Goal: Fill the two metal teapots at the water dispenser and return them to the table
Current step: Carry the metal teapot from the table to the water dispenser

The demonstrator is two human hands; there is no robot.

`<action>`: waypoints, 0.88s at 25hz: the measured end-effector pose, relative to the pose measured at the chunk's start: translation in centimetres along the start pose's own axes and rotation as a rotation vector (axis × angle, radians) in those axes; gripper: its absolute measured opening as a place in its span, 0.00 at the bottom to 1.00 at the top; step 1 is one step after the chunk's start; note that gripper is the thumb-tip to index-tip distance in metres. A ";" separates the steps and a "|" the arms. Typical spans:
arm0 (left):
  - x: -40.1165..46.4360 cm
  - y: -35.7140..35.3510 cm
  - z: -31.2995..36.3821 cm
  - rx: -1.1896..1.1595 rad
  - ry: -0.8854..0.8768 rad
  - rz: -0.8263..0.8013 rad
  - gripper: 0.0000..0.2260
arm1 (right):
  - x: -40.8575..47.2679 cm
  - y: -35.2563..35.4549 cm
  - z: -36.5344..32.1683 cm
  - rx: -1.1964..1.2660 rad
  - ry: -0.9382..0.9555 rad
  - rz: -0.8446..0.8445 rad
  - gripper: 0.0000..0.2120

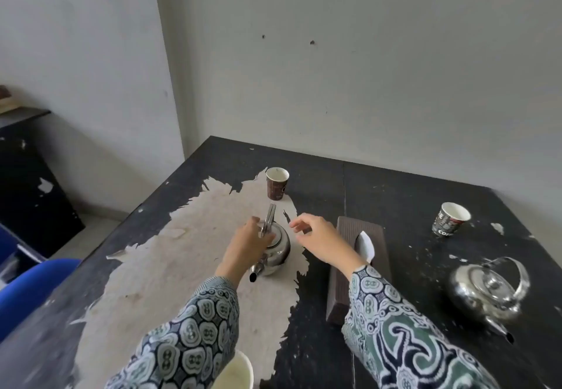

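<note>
A dark tissue box [359, 267] is lying on the black table [410, 181], a white tissue sticking up from it. A brown paper cup [277, 183] is standing beyond the box, another paper cup [450, 219] to its right. A blue chair [33, 291] is sitting left of the box.

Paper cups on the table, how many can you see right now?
3. One brown cup stands at the far side beyond the middle teapot, one dark cup at the far right, and a white cup sits at the bottom edge, partly cut off.
</note>
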State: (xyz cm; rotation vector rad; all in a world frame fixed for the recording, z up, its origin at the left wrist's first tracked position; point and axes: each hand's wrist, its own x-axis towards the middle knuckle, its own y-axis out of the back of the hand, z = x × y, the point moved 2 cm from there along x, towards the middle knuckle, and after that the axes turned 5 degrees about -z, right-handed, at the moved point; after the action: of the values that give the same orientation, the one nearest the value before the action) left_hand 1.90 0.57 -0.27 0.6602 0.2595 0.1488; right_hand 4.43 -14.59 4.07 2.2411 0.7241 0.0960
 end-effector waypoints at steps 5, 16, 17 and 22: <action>0.5 -0.9 0.7 -0.192 0.002 0.021 0.11 | 1.2 -0.6 0.4 -0.010 0.054 0.014 0.18; -11.4 14.4 6.3 -0.058 -0.247 0.030 0.14 | -3.3 1.2 -10.6 0.148 0.378 0.067 0.11; -12.4 16.0 6.3 -0.046 -0.257 0.039 0.14 | -3.7 1.1 -12.2 0.163 0.403 0.052 0.09; -20.4 25.0 2.8 0.016 -0.175 0.108 0.14 | -6.2 -3.2 -22.2 0.294 0.505 -0.199 0.06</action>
State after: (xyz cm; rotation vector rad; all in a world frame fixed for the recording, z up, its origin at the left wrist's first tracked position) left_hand -18.21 14.01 21.26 0.6988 0.0562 0.1915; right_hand -8.58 -1.66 18.48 2.4297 1.2983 0.4987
